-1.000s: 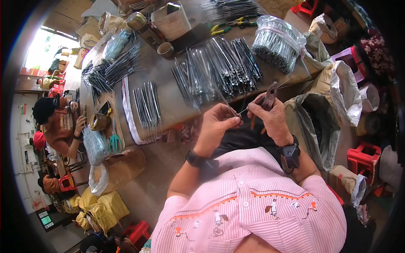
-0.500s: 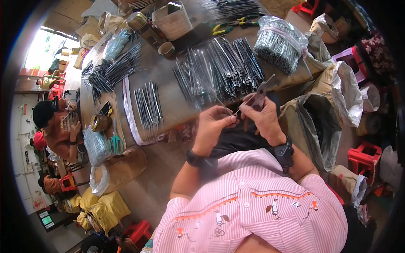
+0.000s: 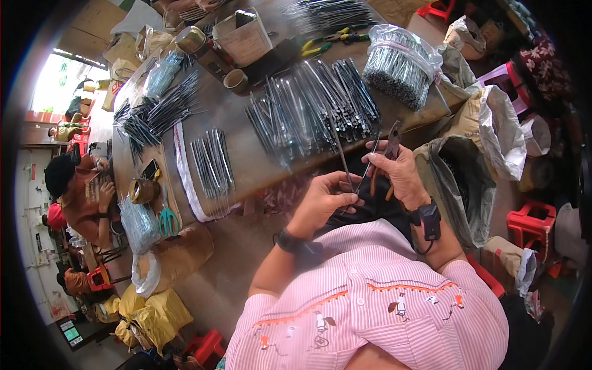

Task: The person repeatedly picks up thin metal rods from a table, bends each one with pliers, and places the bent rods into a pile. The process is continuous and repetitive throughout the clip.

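Note:
Over my lap, at the table's near edge, my left hand (image 3: 328,202) is closed, thumb against fingers, on a thin metal strip (image 3: 342,151) that points up and away. A second thin dark strip (image 3: 369,161) slants between my two hands. Its upper part lies by my right fingers and its lower end by my left fingertips. My right hand (image 3: 402,175) is closed round pliers (image 3: 393,139), their metal jaws pointing up and brown-orange handles below. Just beyond my hands, many similar strips (image 3: 320,108) lie side by side on the table (image 3: 246,185).
A smaller row of strips (image 3: 213,161) lies to the left, beside a white band (image 3: 185,169). At the right stands a plastic-wrapped bundle (image 3: 401,68). Yellow-green pliers (image 3: 317,48), a cup (image 3: 235,80) and a flask (image 3: 196,44) sit farther back. Another person (image 3: 80,191) works at left.
My hands have moved slightly apart, the right one outward to the right. The pliers now stand more upright, and the strips between my hands show more clearly.

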`<state>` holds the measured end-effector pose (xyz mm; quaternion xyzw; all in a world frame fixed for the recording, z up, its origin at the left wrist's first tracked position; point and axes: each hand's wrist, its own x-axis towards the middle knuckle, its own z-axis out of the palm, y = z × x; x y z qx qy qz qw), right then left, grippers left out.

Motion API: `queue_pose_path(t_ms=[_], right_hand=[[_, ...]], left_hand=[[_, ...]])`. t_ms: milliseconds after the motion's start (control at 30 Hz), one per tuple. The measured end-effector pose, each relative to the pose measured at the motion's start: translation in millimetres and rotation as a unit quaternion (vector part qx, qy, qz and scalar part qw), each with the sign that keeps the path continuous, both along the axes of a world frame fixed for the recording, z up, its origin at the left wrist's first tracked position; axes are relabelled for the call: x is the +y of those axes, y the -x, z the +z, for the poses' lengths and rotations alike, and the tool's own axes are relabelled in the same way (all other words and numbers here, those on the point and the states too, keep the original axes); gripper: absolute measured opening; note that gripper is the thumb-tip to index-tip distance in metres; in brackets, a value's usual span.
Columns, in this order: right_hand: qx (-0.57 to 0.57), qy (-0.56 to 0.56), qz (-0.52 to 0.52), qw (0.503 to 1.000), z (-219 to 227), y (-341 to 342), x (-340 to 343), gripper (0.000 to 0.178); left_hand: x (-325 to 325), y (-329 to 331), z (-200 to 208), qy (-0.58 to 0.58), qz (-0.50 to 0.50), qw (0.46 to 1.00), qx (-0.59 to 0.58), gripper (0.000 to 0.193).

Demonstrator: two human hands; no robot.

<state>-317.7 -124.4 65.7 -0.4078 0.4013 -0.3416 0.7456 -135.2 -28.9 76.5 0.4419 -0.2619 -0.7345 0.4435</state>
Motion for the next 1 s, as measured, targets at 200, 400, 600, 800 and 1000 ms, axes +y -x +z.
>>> queue_pose_path(t_ms=[200, 400, 600, 800, 1000], right_hand=[[-0.020, 0.010, -0.003, 1.000, 3.7, -6.1, -0.3, 0.019], [0.050, 0.092, 0.011, 0.994, 8.1, -11.3, 4.7, 0.018], [0.078, 0.060, 0.022, 0.995, 2.0, -4.5, 7.4, 0.021], [-0.186, -0.273, -0.047, 0.943, -9.4, 20.3, -4.0, 0.032], [-0.184, -0.190, 0.153, 0.952, -10.6, 44.7, 12.6, 0.041]], left_hand=[[-0.9, 3.7, 9.7, 0.033, 0.021, 0.997, 0.062, 0.024], [-7.7, 2.0, -9.8, -0.072, 0.053, 0.977, 0.194, 0.015], [-10.1, 16.1, -32.4, -0.073, 0.134, 0.981, 0.123, 0.014], [-11.2, 6.4, -23.9, -0.034, 0.137, 0.988, 0.068, 0.018], [-13.3, 10.5, -10.3, 0.057, 0.152, 0.985, -0.056, 0.018]])
